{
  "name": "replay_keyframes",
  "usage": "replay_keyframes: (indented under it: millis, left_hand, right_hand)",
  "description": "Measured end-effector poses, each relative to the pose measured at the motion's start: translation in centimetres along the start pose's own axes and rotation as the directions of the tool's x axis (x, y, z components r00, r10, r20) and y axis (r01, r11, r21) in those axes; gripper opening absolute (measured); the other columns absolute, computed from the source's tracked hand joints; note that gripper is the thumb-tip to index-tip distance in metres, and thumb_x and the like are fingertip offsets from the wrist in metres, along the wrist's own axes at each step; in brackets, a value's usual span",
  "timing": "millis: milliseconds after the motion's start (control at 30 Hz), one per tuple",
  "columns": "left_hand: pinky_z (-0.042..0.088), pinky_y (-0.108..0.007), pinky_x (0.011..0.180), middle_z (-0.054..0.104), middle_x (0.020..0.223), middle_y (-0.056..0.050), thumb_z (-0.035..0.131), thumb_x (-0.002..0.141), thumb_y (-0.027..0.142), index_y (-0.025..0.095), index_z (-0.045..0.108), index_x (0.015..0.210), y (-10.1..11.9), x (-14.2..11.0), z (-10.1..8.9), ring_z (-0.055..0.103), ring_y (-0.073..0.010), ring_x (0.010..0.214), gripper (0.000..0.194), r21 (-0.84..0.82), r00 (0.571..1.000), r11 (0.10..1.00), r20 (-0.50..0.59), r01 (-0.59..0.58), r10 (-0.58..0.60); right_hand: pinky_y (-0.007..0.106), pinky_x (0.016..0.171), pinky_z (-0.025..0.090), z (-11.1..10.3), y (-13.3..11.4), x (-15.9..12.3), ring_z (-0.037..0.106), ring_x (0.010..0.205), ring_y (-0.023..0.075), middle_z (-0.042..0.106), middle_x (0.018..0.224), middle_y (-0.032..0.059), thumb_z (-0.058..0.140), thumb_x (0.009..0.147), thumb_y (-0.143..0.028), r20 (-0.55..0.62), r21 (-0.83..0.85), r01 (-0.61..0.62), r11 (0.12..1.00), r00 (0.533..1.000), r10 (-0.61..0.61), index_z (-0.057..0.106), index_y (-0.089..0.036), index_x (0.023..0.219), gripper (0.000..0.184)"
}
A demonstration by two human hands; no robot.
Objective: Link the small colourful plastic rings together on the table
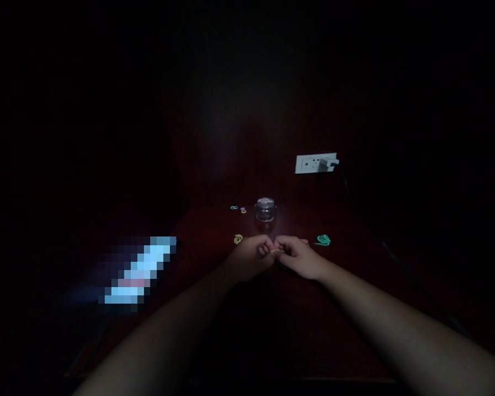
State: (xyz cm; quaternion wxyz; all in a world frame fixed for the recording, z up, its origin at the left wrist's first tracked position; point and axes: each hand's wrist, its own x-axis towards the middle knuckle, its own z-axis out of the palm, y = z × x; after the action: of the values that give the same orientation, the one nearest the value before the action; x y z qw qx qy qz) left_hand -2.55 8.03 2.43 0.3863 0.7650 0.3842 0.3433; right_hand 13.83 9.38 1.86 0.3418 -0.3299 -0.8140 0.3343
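Above the dark red table, my left hand [253,256] and my right hand [299,257] meet, fingers closed in a pinch. A short bit of thin yellow cord [276,251] shows between the fingertips, and both hands grip it. Past my left hand lies a yellow coil of cord [238,239]. Beyond my right hand is a green coil of cord [323,240]. Something orange-red [304,241] is mostly hidden behind the right hand. Farther back stands a lidded clear glass jar [265,212], with small coloured loops [243,210] to its left.
A bright, blurred-out screen [142,269] glows at the left. On the back wall, a white socket plate [309,164] holds a plug [329,163]. A dark cable [390,251] runs along the right side. Surroundings are very dark.
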Motion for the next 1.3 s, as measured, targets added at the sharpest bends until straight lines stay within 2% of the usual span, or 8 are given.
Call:
replay_keyframes:
  millis: [567,867,1000,1300]
  left_hand:
    - [0.03,-0.017,0.047,0.046,0.06,0.003,0.052,0.07,0.021,0.014,0.05,0.071,-0.06,0.07,0.03,0.038,-0.0055,0.052,0.007,0.027,1.0,1.0,-0.025,0.016,-0.015]
    - [0.031,-0.017,0.046,0.047,0.059,0.003,0.053,0.069,0.021,0.014,0.049,0.071,0.07,0.21,0.08,0.039,-0.0051,0.05,0.008,-0.014,0.998,0.999,-0.043,0.041,-0.042]
    - [0.032,-0.016,0.046,0.048,0.058,0.003,0.053,0.069,0.021,0.014,0.049,0.07,0.28,0.19,0.02,0.04,-0.005,0.05,0.008,-0.014,0.996,0.998,-0.07,0.054,-0.055]
    - [0.033,-0.016,0.046,0.052,0.059,0.002,0.051,0.071,0.021,0.013,0.051,0.073,-0.03,0.33,-0.25,0.042,-0.0049,0.05,0.009,0.028,0.985,0.999,-0.169,0.034,-0.029]
  right_hand:
    - [0.02,0.047,0.029,0.04,-0.24,-0.05,0.035,0.051,0.0075,0.039,0.054,-0.0041,0.046,0.077,-0.025,0.033,0.028,-0.005,1.0,0.999,0.004,0.04,-0.017,0.062,0.018]
    - [0.019,0.047,0.029,0.14,0.05,-0.02,0.036,0.051,0.0068,0.04,0.056,-0.0045,0.045,0.072,-0.015,0.057,0.062,-0.006,0.998,0.998,0.003,0.039,-0.017,0.062,0.012]
    - [0.019,0.048,0.028,0.18,0.11,0.01,0.035,0.051,0.0065,0.038,0.055,-0.005,0.046,0.068,-0.013,0.032,0.046,0.011,0.999,0.999,-0.013,0.04,-0.016,0.062,0.01]
    - [0.018,0.046,0.029,0.11,0.22,0.04,0.037,0.049,0.0064,0.041,0.055,-0.0046,0.047,0.071,-0.016,0.034,0.074,-0.019,0.997,0.999,0.016,0.042,-0.016,0.063,0.01]
